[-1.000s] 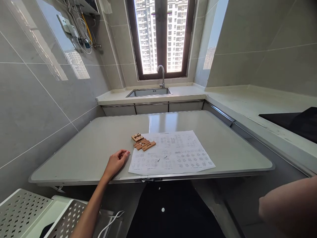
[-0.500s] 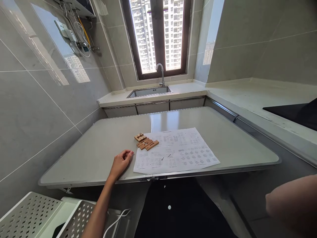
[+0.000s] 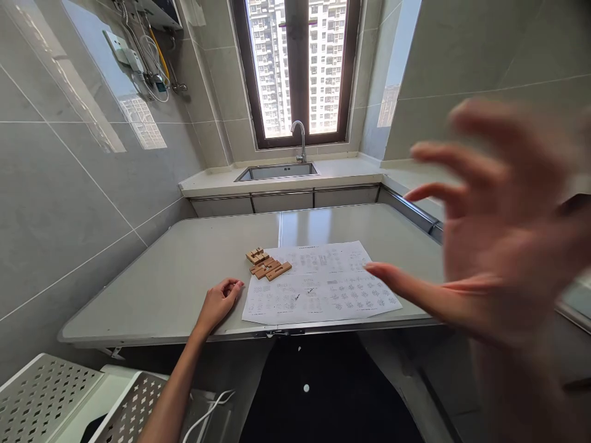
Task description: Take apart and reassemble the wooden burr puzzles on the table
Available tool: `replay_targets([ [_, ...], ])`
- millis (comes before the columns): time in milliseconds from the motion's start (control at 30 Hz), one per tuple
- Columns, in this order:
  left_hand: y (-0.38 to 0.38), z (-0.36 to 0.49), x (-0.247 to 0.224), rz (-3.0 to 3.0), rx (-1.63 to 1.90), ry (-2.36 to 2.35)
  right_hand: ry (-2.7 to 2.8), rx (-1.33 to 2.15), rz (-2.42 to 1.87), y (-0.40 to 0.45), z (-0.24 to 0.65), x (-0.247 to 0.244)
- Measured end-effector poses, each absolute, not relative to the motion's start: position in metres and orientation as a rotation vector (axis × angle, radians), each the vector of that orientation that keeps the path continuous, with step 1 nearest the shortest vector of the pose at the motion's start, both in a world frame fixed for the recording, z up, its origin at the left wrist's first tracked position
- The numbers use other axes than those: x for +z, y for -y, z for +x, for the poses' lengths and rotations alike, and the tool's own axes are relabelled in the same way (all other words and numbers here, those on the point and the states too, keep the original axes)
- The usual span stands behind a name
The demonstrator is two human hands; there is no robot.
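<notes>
Left hand (image 3: 220,303): empty, loosely curled on table (image 3: 203,264), left of printed sheet (image 3: 323,286) | right hand (image 3: 503,227): empty, spread, raised at sheet's right | notched wooden pieces (image 3: 268,264): on sheet's upper-left corner

The right hand (image 3: 498,246) is now raised into view at the right, fingers spread and empty, partly covering the table (image 3: 207,258) and the counter (image 3: 337,166).

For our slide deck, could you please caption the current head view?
Left hand beside printed sheet and wooden pieces; right hand raised, open.
</notes>
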State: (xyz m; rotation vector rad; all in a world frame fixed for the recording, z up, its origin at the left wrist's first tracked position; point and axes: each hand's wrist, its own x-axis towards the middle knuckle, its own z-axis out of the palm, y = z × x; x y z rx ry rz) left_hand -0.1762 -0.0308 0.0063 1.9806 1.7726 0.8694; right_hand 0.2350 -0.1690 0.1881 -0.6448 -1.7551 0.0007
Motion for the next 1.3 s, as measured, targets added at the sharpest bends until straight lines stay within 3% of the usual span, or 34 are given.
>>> replay_targets([
  [267, 0.031, -0.177, 0.005, 2.010, 0.884, -1.756, 1.822, 0.475, -1.193, 0.090, 0.210, 0.008],
  [400, 0.030, -0.172, 0.006, 2.067, 0.893, -1.757, 1.754, 0.563, -1.276, 0.084, 0.209, -0.033],
  [767, 0.000, -0.144, -0.008, 2.390, 1.018, -1.637, 1.659, 0.651, -1.362, 0.084, 0.207, -0.039],
  [1300, -0.010, -0.141, -0.027, 2.452, 0.874, -1.681, 1.616, 0.693, -1.379, 0.088, 0.208, -0.032],
])
